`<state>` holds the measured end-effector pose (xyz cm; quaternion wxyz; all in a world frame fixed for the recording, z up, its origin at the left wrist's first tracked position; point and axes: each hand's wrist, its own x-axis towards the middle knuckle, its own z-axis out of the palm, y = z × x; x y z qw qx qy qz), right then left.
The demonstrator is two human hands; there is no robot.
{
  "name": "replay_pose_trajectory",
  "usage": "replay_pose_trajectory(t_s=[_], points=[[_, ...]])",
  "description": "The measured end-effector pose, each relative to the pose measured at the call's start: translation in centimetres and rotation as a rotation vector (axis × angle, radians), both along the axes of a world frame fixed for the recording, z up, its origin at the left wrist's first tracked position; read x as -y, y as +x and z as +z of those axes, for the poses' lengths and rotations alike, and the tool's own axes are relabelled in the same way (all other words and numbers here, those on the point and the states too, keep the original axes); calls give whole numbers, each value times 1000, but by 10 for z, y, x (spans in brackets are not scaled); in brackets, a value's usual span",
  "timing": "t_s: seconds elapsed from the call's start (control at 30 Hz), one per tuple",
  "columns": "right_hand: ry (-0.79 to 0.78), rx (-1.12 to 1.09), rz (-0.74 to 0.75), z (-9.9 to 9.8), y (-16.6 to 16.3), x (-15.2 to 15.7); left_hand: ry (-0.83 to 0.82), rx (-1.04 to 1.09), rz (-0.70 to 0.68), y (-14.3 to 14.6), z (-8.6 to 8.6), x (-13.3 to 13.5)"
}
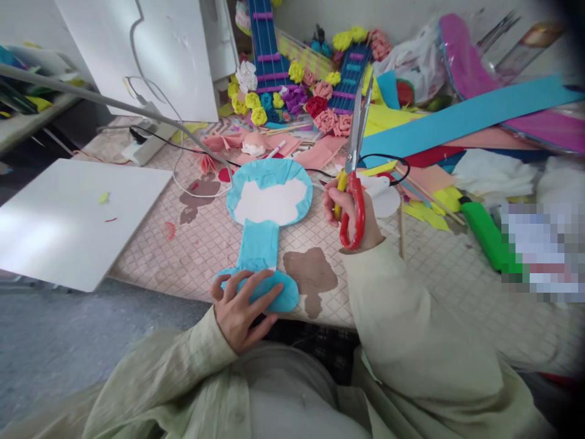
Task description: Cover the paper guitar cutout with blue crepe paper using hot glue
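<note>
Flat on the table lies a white cutout partly wrapped in blue crepe paper (259, 244), with a round top, a straight neck and a wide base. White still shows in the middle of its round part. My left hand (247, 302) rests on the base with its fingers spread. Raised at the right of the cutout, my right hand (351, 210) grips scissors (353, 146) with red and yellow handles. Their blades point up and away from me, slightly parted. A white rounded piece (386, 198) lies just behind that hand.
A white board (77, 219) overhangs the table's left edge. A grey cable (150, 110) and a power strip (148, 137) lie behind it. Crepe paper flowers (292, 97), blue strips (461, 119) and scraps crowd the back. At right is a green bottle (487, 235).
</note>
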<state>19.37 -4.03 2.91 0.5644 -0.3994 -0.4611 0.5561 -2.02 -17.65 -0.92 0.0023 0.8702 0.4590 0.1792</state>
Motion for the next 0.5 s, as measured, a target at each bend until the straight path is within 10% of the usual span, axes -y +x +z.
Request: replay_pose_trajectory(t_s=[0.5], points=[[-181, -3, 201, 18, 18, 26, 106, 167, 16, -2, 4, 3]])
